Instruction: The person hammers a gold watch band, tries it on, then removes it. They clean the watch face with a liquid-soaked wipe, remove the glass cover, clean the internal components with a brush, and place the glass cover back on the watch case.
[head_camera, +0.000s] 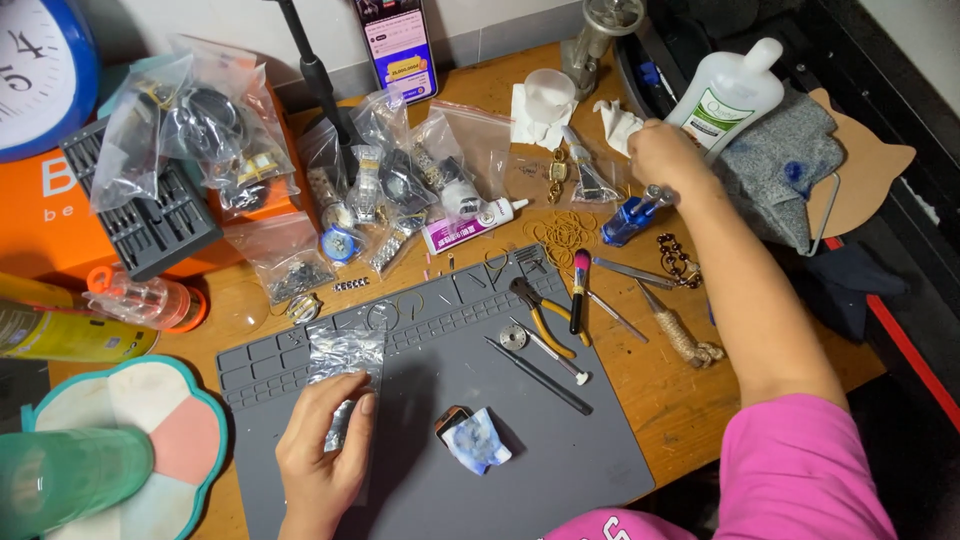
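**Bench state: small bag in left hand, right hand out at the tissue**

Left hand (322, 455): fingers curled, thumb and forefinger pinched on the lower edge of a small clear plastic bag (345, 365). The bag lies flat on the grey work mat (560, 440), near its left half. Contents not resolvable through the glare; it looks flat, possibly empty.

Right hand (665, 152): arm stretched to the far right of the wooden table (660, 400). Fingers closed around a crumpled white tissue (618, 122). A small blue-capped bottle (632, 215) sits just below the wrist; contact with it cannot be told.

Progress, judged: a small flat piece, mottled blue-white with a dark edge (470, 438), lies bare at mat centre, apart from both hands. It is out on the mat and not bagged. Pliers (540, 312), a small brush (579, 290), tweezers (632, 270) and thin drivers (545, 378) lie out at the mat's upper right, none in hand. Work looks mid-course, not near closing.

Containers:
- Cluster of clear zip bags (400, 180) beyond the mat, holding metal watch bands and watch parts.
- More bags (200, 125) at upper left, with dark round parts and straps.
- White squeeze bottle (728, 95) at far right, cap on; fill level not visible.
- Small translucent cup (549, 92) on tissue; contents not visible.
- Green cup (70, 480) lying at lower left on a flower-shaped coaster (170, 420).
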